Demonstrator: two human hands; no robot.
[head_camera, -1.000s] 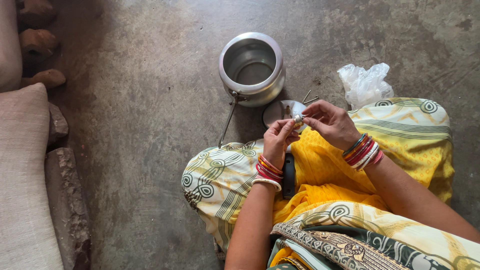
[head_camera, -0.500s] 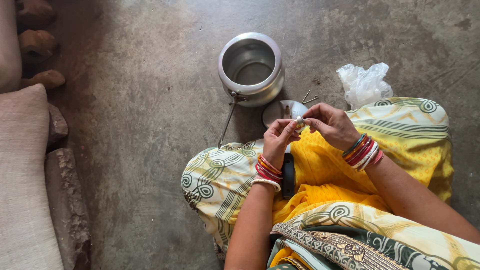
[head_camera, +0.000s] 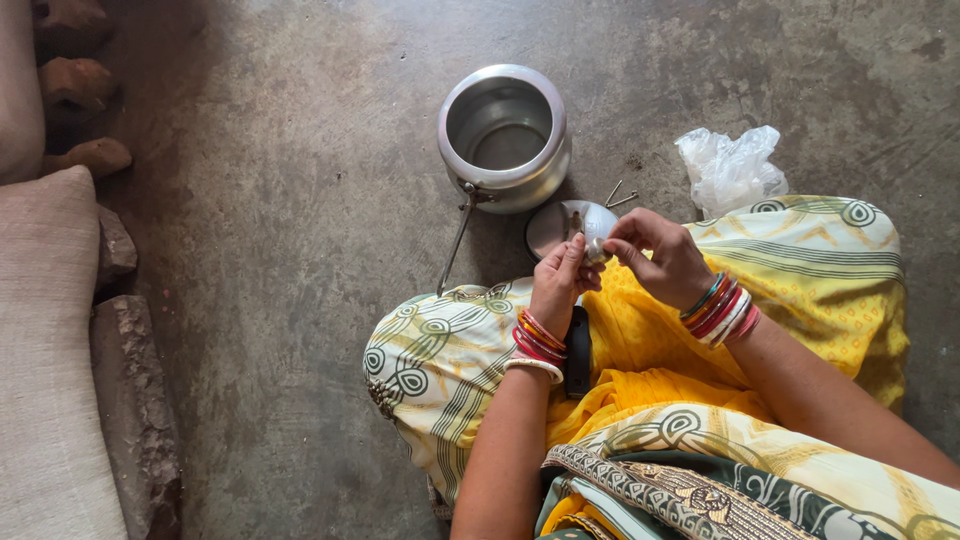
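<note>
Left hand (head_camera: 560, 278): fingertips pinch a small silvery metal part (head_camera: 596, 247), centre frame.
Right hand (head_camera: 662, 257): grips the same part, possibly twisting.
Behind: open steel pressure-cooker pot (head_camera: 503, 136), round lid (head_camera: 562, 225) on grey floor (head_camera: 300, 250).

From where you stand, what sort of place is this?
Probably a simple home floor or courtyard: bare grey concrete floor, rough stones along the edge, and an open round steel cooking pot set on the ground.
</note>
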